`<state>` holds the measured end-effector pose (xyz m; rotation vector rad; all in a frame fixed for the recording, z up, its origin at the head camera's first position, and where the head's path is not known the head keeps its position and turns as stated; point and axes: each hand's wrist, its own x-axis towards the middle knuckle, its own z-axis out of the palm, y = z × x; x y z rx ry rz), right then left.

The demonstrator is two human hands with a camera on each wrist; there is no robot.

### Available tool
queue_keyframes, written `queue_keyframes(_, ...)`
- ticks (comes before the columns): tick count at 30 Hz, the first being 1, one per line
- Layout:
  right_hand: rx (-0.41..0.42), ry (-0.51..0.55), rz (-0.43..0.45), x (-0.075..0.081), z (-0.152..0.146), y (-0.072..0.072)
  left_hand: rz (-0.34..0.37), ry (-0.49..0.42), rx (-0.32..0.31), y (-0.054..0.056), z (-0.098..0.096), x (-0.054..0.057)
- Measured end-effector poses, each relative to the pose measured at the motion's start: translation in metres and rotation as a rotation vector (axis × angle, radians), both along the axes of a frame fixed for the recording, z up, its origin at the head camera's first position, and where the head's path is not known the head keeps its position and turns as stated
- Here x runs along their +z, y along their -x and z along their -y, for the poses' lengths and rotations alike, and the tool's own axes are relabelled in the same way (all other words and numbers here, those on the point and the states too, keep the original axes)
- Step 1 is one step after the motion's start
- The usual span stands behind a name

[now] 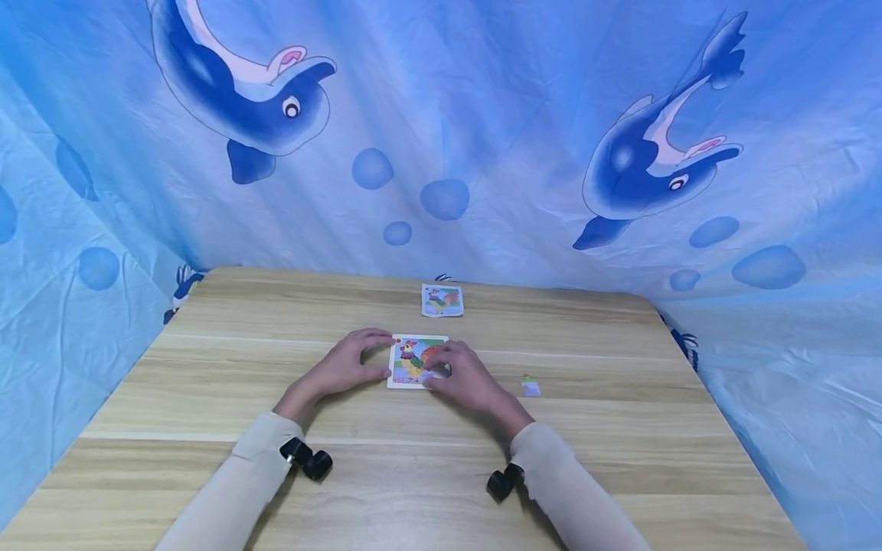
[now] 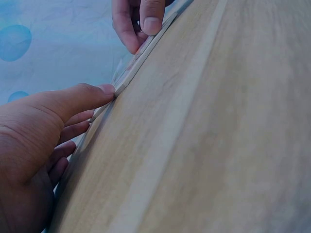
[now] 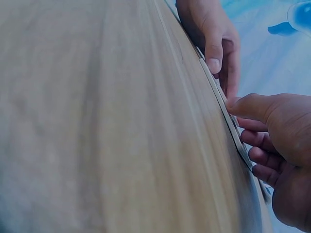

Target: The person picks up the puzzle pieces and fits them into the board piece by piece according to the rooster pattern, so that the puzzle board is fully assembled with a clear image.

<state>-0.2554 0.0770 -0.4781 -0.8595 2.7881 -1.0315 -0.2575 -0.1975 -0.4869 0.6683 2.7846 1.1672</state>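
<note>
A square jigsaw puzzle board [image 1: 408,386] with a white border and a colourful rooster picture lies on the table. My left hand [image 1: 347,361] holds its left side, thumb by the near corner and index finger by the far one. In the left wrist view, the left thumb [image 2: 104,92] meets the board's edge. My right hand [image 1: 468,376] reaches over the board's right part, with thumb and fingertips low on the picture. That hand covers much of the right side, and I cannot tell whether a puzzle piece is between its fingers.
A loose puzzle piece [image 1: 530,387], mostly pale purple, lies to the right of the right hand. Behind the board, a picture card [image 1: 442,301] with a similar rooster lies near the back of the wooden table [image 1: 413,474]. A blue dolphin-print cloth [image 1: 496,115] hangs beyond the table.
</note>
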Motion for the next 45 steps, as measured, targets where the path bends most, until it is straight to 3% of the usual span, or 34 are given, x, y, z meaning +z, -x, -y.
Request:
queue_keyframes(12,0.003,0.042,0.002,0.005,-0.002,0.001,0.012,0.013,0.002,-0.001,-0.001,0.003)
queue_keyframes(19,0.086,0.053,-0.032,0.007,0.004,0.004,-0.003,0.008,-0.002,0.0,0.0,0.002)
queue_keyframes(29,0.116,0.02,-0.071,0.001,0.011,0.005,-0.006,0.01,-0.007,0.0,0.0,0.002)
queue_keyframes(45,0.101,0.015,-0.053,0.008,0.004,0.0,-0.004,0.016,0.002,0.001,0.0,-0.001)
